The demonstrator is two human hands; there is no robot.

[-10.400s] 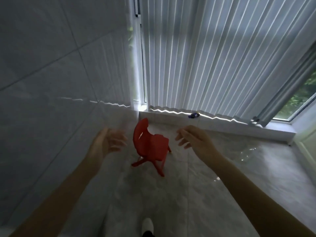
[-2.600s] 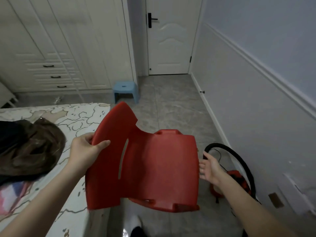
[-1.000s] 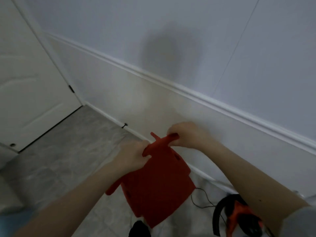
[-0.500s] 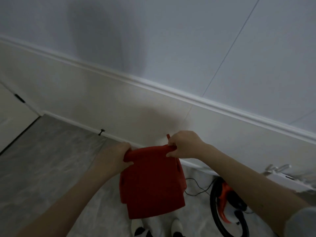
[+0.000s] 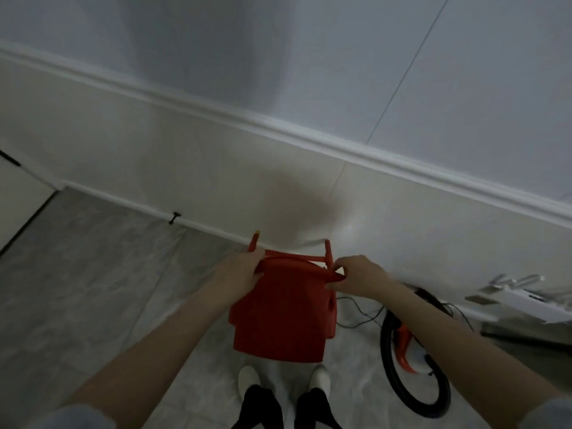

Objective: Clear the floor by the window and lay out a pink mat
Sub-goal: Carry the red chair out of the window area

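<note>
A small red plastic chair (image 5: 281, 317) hangs in front of me, tipped over, with two of its legs pointing toward the white wall. My left hand (image 5: 240, 270) grips its left edge near one leg. My right hand (image 5: 356, 275) pinches the right edge beside the other leg. The chair is held close to the wall's skirting, above the grey floor and just ahead of my feet. No pink mat is in view.
A vacuum cleaner (image 5: 408, 348) with a black hose loop and a thin cable lies on the floor to the right. White and grey flat items (image 5: 523, 305) lie against the wall at far right. A door stopper (image 5: 175, 217) sticks out of the skirting at left.
I have turned further toward the wall and lowered the chair toward the skirting. Both hands keep their hold on it, now spread wider along its upper edge.
</note>
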